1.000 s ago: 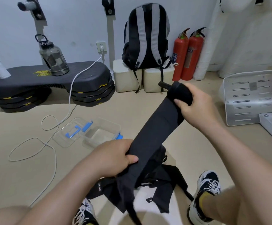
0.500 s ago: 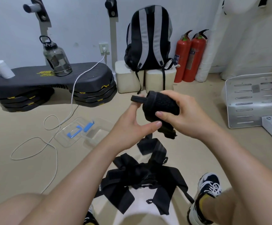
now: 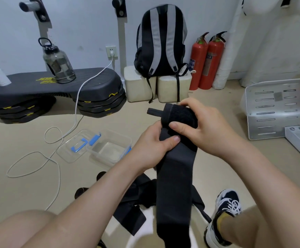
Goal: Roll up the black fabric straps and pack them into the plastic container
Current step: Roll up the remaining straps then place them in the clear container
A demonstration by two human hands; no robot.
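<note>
A wide black fabric strap (image 3: 174, 185) hangs down from a rolled-up end (image 3: 179, 115) held in front of me. My right hand (image 3: 204, 126) grips the roll from the right, thumb across its front. My left hand (image 3: 152, 149) pinches the strap just below the roll. More black straps (image 3: 133, 210) lie in a heap on the floor between my feet. The clear plastic container (image 3: 108, 149) stands open on the floor to the left of my hands, with its lid (image 3: 74, 145) and blue clips beside it.
A white cable (image 3: 56, 158) loops across the floor at left. Behind it are a black step platform (image 3: 92, 86) with a water jug (image 3: 58, 63), a backpack (image 3: 161, 42) on white blocks, two red fire extinguishers (image 3: 206, 59) and a metal panel (image 3: 278, 108) at right.
The strap has come down long again below the roll, and my left hand has shifted from touching the roll's side to pinching the strap beneath it. Both hands sit slightly lower and closer.
</note>
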